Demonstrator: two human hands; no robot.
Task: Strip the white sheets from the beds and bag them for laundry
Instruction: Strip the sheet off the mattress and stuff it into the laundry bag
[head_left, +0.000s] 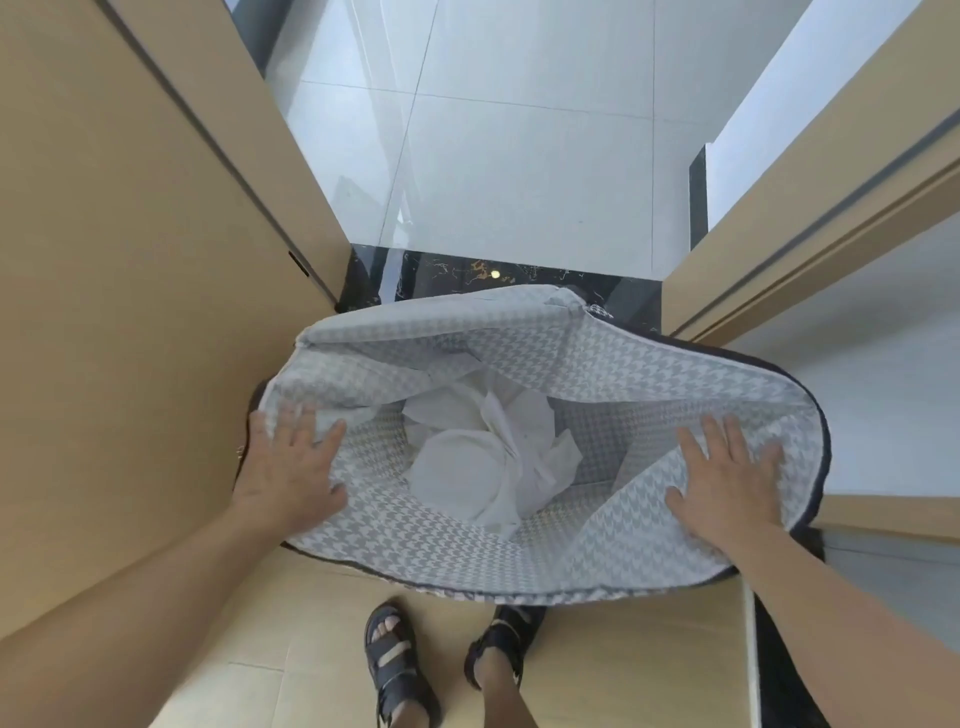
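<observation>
Beyond the doorway ahead of me lies a floor of glossy pale grey tiles (493, 156), with light reflected in them. A black marble threshold strip with gold and white veins (467, 275) crosses the opening. A tall tan wooden door panel (130, 234) stands on my left and a tan grooved door frame (810, 249) on my right. Past the frame, black skirting (698, 197) runs along a white wall (779, 104). I stand on tan wood-look flooring (623, 665) in dark strappy sandals, left (395, 660) and right (501, 649).
</observation>
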